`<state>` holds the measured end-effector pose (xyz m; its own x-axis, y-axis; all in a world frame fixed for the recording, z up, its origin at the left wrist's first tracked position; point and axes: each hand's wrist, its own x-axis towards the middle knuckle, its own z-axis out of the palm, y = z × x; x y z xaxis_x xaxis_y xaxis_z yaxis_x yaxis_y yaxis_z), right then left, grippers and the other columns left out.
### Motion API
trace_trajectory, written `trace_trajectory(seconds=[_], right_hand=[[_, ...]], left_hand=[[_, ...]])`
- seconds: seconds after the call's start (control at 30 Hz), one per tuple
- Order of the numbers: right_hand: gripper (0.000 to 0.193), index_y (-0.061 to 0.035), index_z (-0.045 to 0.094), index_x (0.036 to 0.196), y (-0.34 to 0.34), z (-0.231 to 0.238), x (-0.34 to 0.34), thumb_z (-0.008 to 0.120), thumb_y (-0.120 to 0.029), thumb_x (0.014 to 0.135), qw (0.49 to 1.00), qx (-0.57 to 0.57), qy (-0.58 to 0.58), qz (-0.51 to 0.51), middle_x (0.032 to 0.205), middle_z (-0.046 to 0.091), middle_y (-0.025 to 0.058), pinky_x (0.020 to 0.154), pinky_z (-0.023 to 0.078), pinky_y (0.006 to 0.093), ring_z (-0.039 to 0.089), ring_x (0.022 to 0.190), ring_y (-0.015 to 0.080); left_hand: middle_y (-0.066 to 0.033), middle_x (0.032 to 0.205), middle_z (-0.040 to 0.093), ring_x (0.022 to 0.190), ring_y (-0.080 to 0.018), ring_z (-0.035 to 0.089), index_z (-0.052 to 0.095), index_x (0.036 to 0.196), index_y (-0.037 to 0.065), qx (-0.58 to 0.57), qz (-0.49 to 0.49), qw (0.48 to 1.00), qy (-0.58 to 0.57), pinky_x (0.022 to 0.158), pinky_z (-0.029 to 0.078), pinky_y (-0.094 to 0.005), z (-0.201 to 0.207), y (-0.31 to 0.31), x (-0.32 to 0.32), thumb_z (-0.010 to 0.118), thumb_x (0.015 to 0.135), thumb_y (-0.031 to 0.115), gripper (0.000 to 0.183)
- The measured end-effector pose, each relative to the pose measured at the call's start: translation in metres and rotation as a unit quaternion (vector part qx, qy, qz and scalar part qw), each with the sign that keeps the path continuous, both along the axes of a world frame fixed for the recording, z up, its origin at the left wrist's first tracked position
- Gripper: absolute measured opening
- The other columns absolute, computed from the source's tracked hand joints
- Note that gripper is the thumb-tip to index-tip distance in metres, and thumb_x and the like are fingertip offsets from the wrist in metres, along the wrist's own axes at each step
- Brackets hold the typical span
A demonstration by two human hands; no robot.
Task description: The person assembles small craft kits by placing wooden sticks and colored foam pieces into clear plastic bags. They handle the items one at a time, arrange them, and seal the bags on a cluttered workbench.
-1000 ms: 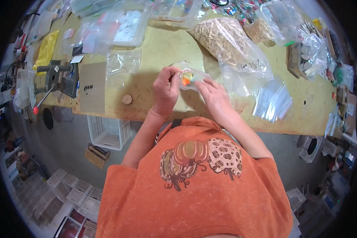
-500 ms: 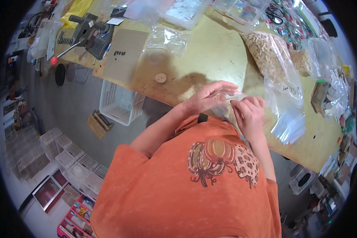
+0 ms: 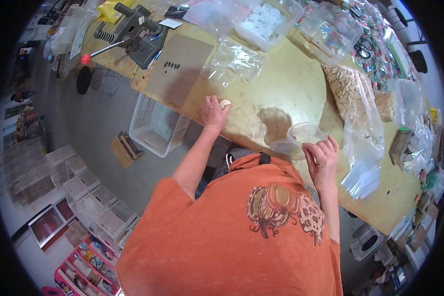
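Observation:
Near the front edge of the table, my left hand (image 3: 214,114) is closed on a small round wooden disc (image 3: 225,103), whose pale edge shows past the fingers. My right hand (image 3: 321,159) pinches the rim of a small clear plastic bag (image 3: 301,138). The bag's mouth gapes upward, and nothing can be made out inside it. Left of the disc, a grey-brown sheet (image 3: 185,56) bears several small black pieces (image 3: 171,65). A large clear bag of small wooden pieces (image 3: 352,91) lies beyond my right hand.
A hand-lever press (image 3: 143,37) stands at the far left. Clear plastic bags (image 3: 239,59) and two clear tubs, one with white pieces (image 3: 264,22), lie at the back. Flat clear bags (image 3: 361,178) rest at right. A white basket (image 3: 155,123) stands below the table edge.
My left hand has left the plastic bag, moved left and taken hold of the wooden disc. The bag now gapes open in my right hand. The view has shifted slightly.

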<state>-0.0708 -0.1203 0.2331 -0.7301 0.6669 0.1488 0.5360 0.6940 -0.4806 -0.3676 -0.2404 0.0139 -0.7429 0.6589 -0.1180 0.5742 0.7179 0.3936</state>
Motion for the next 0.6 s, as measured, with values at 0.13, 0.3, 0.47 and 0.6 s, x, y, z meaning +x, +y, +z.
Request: trace_trajectory(seconds=[0.13,0.3,0.47,0.6], right_hand=[[0.013,-0.0113,0.066,0.083,-0.003,0.032,-0.022,0.072,-0.007,0.073,0.996,0.085,0.017,0.017,0.064,0.051,0.002,0.096,0.04,0.0449,0.055,0.07,0.02],[0.008,-0.0098,0.066,0.085,0.017,-0.027,-0.03,0.068,-0.008,0.077,0.998,0.05,-0.004,-0.034,0.069,0.057,0.0047,0.094,0.041,0.0422,0.058,0.075,0.0232],[0.016,-0.0094,0.065,0.094,0.031,-0.052,-0.019,0.067,-0.007,0.078,0.993,0.044,0.015,-0.113,0.083,0.061,0.0067,0.093,0.041,0.0424,0.058,0.085,0.026],[0.028,-0.0093,0.062,0.105,0.023,-0.022,-0.03,0.066,-0.004,0.078,0.986,0.09,0.038,-0.137,0.102,0.061,0.0089,0.096,0.04,0.0439,0.056,0.099,0.0286]], left_hand=[[-0.0125,0.1,0.052,0.097,-0.0318,0.051,0.053,0.096,0.008,0.025,-0.052,0.998,0.011,0.084,0.042,-0.0423,0.005,0.001,0.01,0.079,0.066,0.03,0.045],[-0.0129,0.1,0.055,0.096,-0.0314,0.052,0.053,0.097,0.008,0.081,-0.038,0.995,-0.042,0.084,0.042,-0.0427,-0.007,-0.006,0.001,0.08,0.065,0.029,0.047],[-0.0099,0.088,0.061,0.089,-0.0316,0.056,0.054,0.092,0.007,0.024,-0.087,0.996,-0.028,0.079,0.044,-0.043,0.005,-0.007,-0.001,0.078,0.068,0.033,0.042],[-0.0109,0.085,0.062,0.085,-0.0305,0.06,0.055,0.089,0.007,0.071,-0.166,0.979,-0.097,0.073,0.047,-0.0423,0.006,0.002,0.009,0.072,0.074,0.025,0.029]])
